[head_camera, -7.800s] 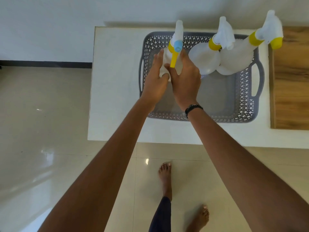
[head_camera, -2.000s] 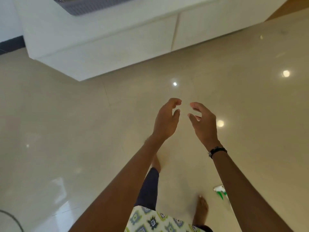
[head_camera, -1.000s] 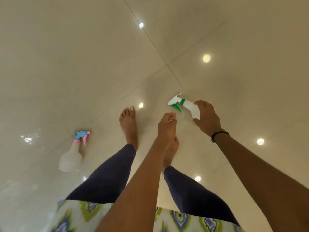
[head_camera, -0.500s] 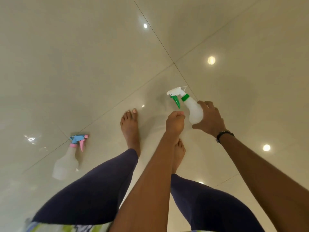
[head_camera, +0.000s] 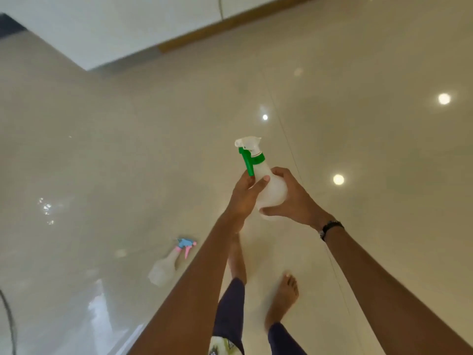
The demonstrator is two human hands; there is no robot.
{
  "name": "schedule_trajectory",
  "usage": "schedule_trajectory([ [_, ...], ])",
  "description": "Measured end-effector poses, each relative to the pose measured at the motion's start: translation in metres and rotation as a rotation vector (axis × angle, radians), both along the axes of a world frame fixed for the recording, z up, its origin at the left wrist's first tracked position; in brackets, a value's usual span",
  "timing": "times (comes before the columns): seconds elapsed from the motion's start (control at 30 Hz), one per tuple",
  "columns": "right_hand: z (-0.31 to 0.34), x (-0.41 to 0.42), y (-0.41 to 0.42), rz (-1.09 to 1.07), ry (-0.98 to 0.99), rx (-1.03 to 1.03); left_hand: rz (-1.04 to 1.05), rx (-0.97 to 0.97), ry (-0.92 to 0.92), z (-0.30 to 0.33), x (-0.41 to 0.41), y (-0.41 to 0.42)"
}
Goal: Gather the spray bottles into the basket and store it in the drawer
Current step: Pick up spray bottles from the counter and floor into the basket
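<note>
Both hands, left (head_camera: 244, 196) and right (head_camera: 291, 201), gripping green bottle (head_camera: 271, 187) mid-gather; next, into basket, pink bottle (head_camera: 166, 265) still on floor (head_camera: 128, 149).

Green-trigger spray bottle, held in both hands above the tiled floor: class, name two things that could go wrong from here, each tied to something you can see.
1. The green-trigger spray bottle is smooth and rounded; if the left hand or right hand loosens its grip, it may drop onto the glossy floor.
2. The pink-and-blue spray bottle lies on the floor near the bare feet; a step could kick it or cause a trip.
</note>
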State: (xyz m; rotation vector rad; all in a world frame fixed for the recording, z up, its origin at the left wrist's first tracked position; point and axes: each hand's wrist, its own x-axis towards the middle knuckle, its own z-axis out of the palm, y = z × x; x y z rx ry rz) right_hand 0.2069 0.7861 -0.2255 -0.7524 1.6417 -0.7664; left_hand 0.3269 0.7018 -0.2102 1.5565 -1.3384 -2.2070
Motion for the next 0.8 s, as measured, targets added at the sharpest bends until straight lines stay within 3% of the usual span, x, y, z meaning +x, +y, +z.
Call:
schedule_trajectory([
  [0.13,0.05,-0.001,-0.102,0.145,-0.015,-0.039,0.02,-0.099,0.032,0.05,0.011,-0.095],
  [0.53,0.129,-0.002,-0.373,-0.04,0.432,-0.578,0.246,-0.54,-0.02,0.138,-0.01,-0.338],
  [0.8,0.145,-0.026,-0.545,-0.059,0.445,-0.75,0.311,-0.714,-0.024,0.155,-0.036,-0.503],
])
